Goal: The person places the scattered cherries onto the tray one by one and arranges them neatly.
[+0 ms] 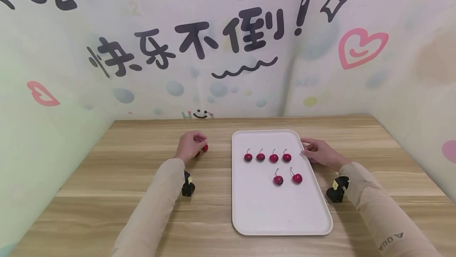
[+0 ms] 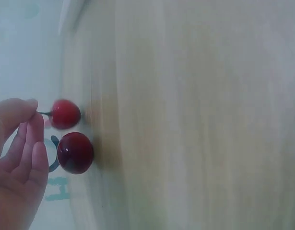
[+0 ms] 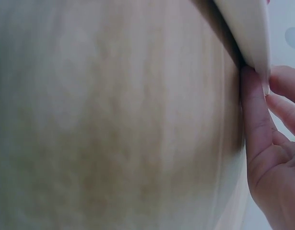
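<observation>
By its thin stem, a red cherry (image 2: pixel 65 114) hangs from the thumb and fingertips of my left hand (image 1: pixel 190 145). Close beside it is a second, darker cherry (image 2: pixel 75 153) with a curved stem, partly hidden by the hand in the head view. My right hand (image 1: pixel 322 154) holds the right rim of a white rectangular tray (image 1: pixel 260 213), its fingers on both sides of the edge in the right wrist view. On the tray, several cherries (image 1: pixel 261 157) form a row with stems pointing up; two more cherries (image 1: pixel 297 178) lie below the row's right part.
The tray lies on a wood-grain table (image 1: pixel 117 185). Behind the table rises a pale wall (image 1: pixel 199 90) with dark lettering, hearts and drop shapes. Each wrist carries a small black camera (image 1: pixel 188 184).
</observation>
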`<state>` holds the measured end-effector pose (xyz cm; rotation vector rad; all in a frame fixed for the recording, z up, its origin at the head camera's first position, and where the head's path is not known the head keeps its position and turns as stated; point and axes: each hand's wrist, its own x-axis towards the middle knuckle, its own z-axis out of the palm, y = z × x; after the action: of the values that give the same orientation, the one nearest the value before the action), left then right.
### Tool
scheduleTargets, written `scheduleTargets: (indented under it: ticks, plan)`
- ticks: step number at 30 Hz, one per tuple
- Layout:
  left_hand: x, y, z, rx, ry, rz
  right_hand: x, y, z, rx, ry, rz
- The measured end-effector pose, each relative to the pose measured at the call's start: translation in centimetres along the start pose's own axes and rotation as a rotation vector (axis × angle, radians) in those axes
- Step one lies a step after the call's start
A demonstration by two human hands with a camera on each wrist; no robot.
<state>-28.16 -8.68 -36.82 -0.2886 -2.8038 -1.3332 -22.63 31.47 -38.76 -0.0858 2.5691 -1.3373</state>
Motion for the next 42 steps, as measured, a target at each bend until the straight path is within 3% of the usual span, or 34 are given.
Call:
scheduleTargets:
  ticks: [9,19,25,32,42]
  plan:
    - [-0.3,-0.5,0.6,-0.139,0.059,-0.039,-0.1,0.2,0.1,-0.010,-0.002,0.001]
    - [-0.6,-0.7,0.9,-0.108,0.062,-0.012,0.0,0.5,0.1,-0.022,0.003,0.002]
    - [-0.8,0.1,1.4,-0.123,0.007,0.020,0.2,0.5,0.0,-0.019,0.001,0.002]
    - [-2.1,2.0,2.6,-0.190,-0.084,0.024,0.2,0.4,0.0,-0.027,0.001,0.015]
    - [-3.8,4.6,5.1,-0.156,-0.203,0.054,0.2,0.3,-0.1,-0.012,0.000,0.003]
